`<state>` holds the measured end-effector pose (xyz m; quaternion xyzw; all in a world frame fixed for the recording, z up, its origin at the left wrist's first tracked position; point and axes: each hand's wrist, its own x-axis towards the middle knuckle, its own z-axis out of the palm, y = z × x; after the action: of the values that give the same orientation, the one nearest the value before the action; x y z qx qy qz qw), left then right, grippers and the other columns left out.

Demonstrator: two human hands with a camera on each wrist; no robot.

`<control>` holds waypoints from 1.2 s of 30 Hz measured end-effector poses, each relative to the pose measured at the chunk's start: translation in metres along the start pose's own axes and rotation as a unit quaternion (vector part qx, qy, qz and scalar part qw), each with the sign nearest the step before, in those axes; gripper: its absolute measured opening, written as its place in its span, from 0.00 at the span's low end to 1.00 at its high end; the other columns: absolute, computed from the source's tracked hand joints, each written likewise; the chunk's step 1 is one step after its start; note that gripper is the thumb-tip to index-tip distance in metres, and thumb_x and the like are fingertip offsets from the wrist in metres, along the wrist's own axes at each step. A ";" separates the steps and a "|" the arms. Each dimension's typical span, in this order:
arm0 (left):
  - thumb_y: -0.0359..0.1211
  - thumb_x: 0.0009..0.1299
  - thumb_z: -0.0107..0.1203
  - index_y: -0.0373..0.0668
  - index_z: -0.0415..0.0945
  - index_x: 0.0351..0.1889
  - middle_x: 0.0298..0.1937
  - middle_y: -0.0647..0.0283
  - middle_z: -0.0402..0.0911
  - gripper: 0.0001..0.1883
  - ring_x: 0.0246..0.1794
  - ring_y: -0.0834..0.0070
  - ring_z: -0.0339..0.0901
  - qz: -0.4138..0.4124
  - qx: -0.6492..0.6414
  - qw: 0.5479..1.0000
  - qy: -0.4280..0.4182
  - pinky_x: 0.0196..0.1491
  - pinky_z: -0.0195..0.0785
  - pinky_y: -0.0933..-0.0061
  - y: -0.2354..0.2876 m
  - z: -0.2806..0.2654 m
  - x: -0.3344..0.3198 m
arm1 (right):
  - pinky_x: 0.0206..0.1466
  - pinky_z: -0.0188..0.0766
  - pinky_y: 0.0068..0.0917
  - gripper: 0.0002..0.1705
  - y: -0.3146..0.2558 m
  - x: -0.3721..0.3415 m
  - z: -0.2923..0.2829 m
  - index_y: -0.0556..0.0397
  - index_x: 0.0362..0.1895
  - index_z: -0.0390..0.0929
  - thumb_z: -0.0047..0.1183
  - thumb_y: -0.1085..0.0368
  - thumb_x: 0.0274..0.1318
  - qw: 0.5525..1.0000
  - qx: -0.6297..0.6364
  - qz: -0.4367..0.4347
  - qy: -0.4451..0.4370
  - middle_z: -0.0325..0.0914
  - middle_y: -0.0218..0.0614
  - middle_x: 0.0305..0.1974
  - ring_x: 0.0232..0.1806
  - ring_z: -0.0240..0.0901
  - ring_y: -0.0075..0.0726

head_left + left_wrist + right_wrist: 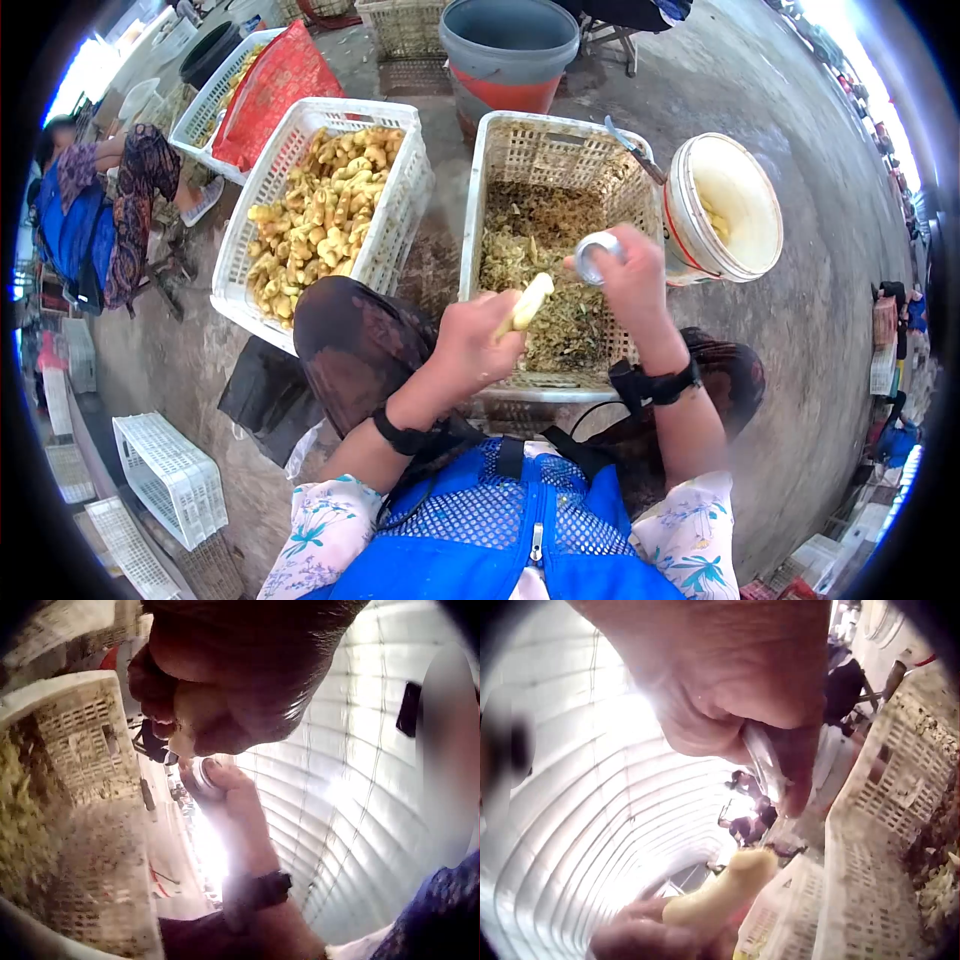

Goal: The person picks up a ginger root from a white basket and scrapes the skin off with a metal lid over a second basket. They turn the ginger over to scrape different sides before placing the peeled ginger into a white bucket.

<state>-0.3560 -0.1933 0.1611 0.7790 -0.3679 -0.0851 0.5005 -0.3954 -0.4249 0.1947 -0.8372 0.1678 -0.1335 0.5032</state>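
In the head view the left hand (478, 340) grips a pale, peeled-looking ginger piece (532, 300), its upper end sticking out past the fingers. To its right, the right hand (632, 275) holds a round metal ring-like tool (598, 257) between thumb and fingers. Both hands are above a white crate (480, 170) with peelings (545, 225) in it. The right wrist view shows the ginger (720, 892) apart from the tool (762, 754). In the left wrist view, the left hand (232, 675) partly hides the ginger (182, 720).
A crate (228, 250) of ginger stands at the left, near the knee. Right of the peelings crate is a white bucket (680, 200) with pale pieces inside; a knife (635, 148) lies on the crate's rim. A grey bucket (510, 60) stands behind. Another person (80, 220) sits far left.
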 end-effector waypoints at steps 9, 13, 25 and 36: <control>0.25 0.65 0.61 0.33 0.80 0.58 0.37 0.69 0.82 0.22 0.33 0.85 0.75 -0.174 -0.243 0.954 -0.017 0.38 0.70 0.80 0.006 -0.006 0.005 | 0.33 0.67 0.24 0.04 -0.024 -0.013 0.013 0.59 0.33 0.78 0.62 0.73 0.58 0.990 0.097 -0.075 -0.062 0.77 0.30 0.28 0.30 0.69 0.19; 0.28 0.65 0.60 0.32 0.81 0.58 0.36 0.66 0.83 0.21 0.32 0.84 0.76 -0.253 -0.336 0.905 -0.058 0.37 0.69 0.81 0.013 -0.014 0.006 | 0.35 0.74 0.25 0.08 -0.018 -0.011 0.005 0.60 0.29 0.72 0.57 0.76 0.61 0.992 -0.048 -0.078 -0.089 0.79 0.33 0.31 0.33 0.77 0.21; 0.28 0.66 0.60 0.32 0.81 0.55 0.32 0.69 0.81 0.19 0.31 0.87 0.74 -0.173 -0.217 0.959 -0.055 0.35 0.67 0.82 0.008 -0.006 0.001 | 0.35 0.70 0.28 0.05 -0.022 -0.014 0.005 0.60 0.36 0.80 0.62 0.73 0.56 0.990 0.001 -0.057 -0.125 0.80 0.33 0.30 0.30 0.73 0.23; 0.30 0.66 0.58 0.28 0.80 0.56 0.32 0.61 0.83 0.22 0.27 0.81 0.76 -0.270 -0.447 0.850 -0.071 0.32 0.69 0.80 0.018 -0.019 0.006 | 0.40 0.83 0.31 0.03 -0.013 0.003 -0.005 0.61 0.39 0.75 0.51 0.73 0.68 0.974 0.209 0.085 -0.027 0.83 0.44 0.34 0.36 0.86 0.38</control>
<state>-0.3509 -0.1875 0.1875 0.5316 -0.0996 -0.4274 0.7244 -0.3924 -0.4246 0.2083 -0.6998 0.1930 -0.1000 0.6805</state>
